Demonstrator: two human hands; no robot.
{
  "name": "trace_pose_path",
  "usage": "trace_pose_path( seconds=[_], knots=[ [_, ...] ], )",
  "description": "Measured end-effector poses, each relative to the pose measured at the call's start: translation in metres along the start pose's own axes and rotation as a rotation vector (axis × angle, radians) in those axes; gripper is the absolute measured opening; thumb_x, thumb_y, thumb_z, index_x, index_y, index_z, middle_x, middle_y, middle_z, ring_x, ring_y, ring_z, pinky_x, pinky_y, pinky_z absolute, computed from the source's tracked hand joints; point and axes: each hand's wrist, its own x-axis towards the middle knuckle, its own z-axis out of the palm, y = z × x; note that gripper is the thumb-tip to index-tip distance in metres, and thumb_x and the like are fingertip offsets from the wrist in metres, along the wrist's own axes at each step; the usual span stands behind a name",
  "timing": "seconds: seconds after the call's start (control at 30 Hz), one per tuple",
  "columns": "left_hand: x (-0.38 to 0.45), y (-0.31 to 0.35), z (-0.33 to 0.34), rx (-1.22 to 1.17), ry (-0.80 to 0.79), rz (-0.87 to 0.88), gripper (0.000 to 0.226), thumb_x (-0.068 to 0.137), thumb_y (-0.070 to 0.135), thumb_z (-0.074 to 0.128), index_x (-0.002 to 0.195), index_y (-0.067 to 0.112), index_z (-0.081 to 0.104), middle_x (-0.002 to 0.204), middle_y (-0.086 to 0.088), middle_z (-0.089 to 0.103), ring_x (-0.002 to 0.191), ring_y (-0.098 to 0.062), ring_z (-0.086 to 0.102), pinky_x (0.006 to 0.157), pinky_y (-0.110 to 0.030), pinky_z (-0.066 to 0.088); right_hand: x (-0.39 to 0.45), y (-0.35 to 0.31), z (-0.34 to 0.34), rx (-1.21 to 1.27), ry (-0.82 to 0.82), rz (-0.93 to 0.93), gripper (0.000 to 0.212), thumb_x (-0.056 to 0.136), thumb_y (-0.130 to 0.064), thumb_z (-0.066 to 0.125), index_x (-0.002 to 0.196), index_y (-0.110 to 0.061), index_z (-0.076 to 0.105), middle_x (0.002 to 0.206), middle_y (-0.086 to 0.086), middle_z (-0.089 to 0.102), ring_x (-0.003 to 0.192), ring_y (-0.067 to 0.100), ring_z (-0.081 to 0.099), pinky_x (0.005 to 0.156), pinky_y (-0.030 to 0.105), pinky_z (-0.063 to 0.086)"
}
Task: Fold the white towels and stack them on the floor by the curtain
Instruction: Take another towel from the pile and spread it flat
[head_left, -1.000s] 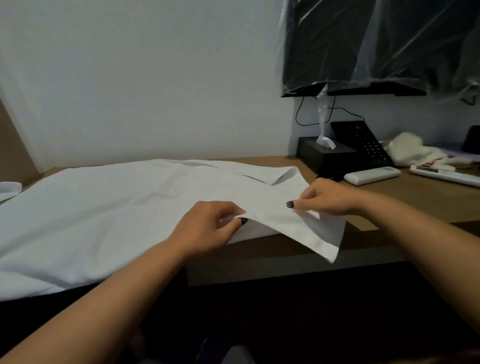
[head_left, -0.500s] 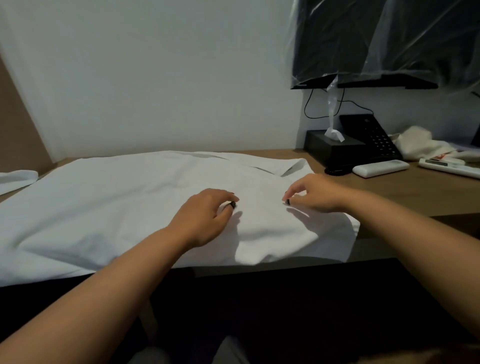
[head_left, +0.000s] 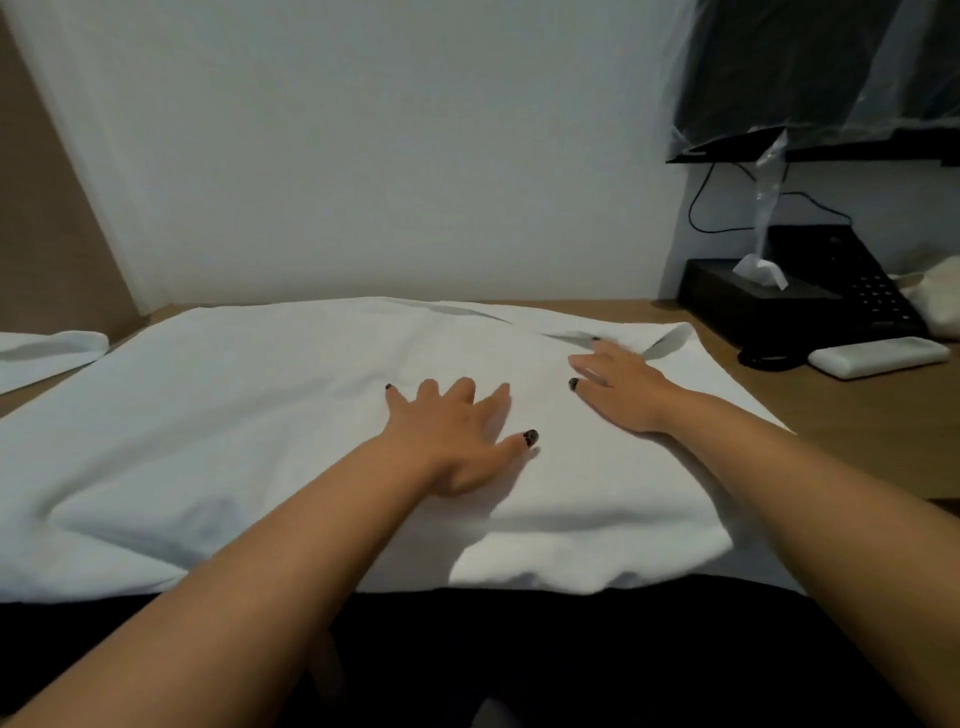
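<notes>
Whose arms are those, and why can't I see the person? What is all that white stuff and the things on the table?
There is no machine here. A person wears a camera on their head, so the picture shows what they see looking down: only their own two arms.

The left hand and the right hand both lie flat, with fingers spread, on a big white towel. They press on it; neither hand holds anything.

The towel is spread over a wooden desk. At the far left edge lies another white cloth.

On the right stand a black tissue box with a tissue poking out, a black telephone and a white remote control. Above them hangs a dark screen wrapped in clear plastic.
</notes>
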Motion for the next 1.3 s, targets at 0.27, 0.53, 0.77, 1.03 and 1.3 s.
trace_pose_path(
  seconds=[0.27, 0.53, 0.77, 1.03, 1.3],
  knots=[
    [0.097, -0.008, -0.019, -0.036, 0.182, 0.016, 0.039, 0.089, 0.05, 0.046, 0.114, 0.024, 0.058, 0.126, -0.001, 0.054, 0.123, -0.025, 0.046, 0.099, -0.044, 0.032, 0.063, 0.039, -0.011, -0.011, 0.116, 0.25, 0.065, 0.099, -0.047, 0.042, 0.153, -0.041, 0.007, 0.158, -0.002, -0.029, 0.148, 0.028, -0.017, 0.117, 0.06, 0.003],
    [0.123, -0.028, 0.028, -0.184, -0.004, -0.007, 0.079, 0.087, 0.078, 0.015, 0.154, 0.04, 0.0, 0.164, 0.007, -0.006, 0.15, -0.022, -0.013, 0.117, -0.058, -0.008, 0.118, 0.083, 0.002, -0.01, 0.103, 0.475, 0.065, 0.091, -0.064, 0.032, 0.15, -0.04, 0.021, 0.163, 0.005, 0.001, 0.148, 0.036, 0.004, 0.114, 0.062, 0.009],
    [0.115, -0.02, 0.021, -0.252, 0.155, 0.001, 0.062, 0.095, 0.061, 0.033, 0.148, 0.029, 0.034, 0.157, 0.0, 0.032, 0.146, -0.024, 0.022, 0.117, -0.045, 0.019, 0.113, 0.075, -0.001, 0.079, 0.39, 0.587, 0.056, 0.091, -0.047, 0.052, 0.135, -0.013, 0.045, 0.137, 0.021, 0.044, 0.125, 0.041, 0.042, 0.101, 0.048, 0.039],
    [0.077, 0.026, -0.003, -0.815, 0.366, 0.061, 0.028, 0.09, 0.023, 0.053, 0.114, 0.026, 0.067, 0.112, 0.012, 0.068, 0.106, -0.006, 0.062, 0.086, -0.018, 0.047, 0.053, 0.089, -0.038, 0.726, 0.426, 0.78, 0.059, 0.075, -0.014, 0.068, 0.131, -0.001, 0.051, 0.133, 0.02, 0.053, 0.121, 0.037, 0.053, 0.096, 0.044, 0.048],
    [0.051, 0.105, -0.02, -0.972, 0.221, 0.138, 0.031, 0.088, 0.021, 0.057, 0.119, 0.023, 0.06, 0.101, 0.007, 0.069, 0.094, -0.009, 0.064, 0.083, -0.025, 0.051, -0.008, 0.067, -0.071, 0.703, -0.026, 0.66, 0.055, 0.091, -0.019, 0.067, 0.137, -0.001, 0.043, 0.132, 0.02, 0.048, 0.113, 0.035, 0.049, 0.098, 0.041, 0.044]
  ],
)
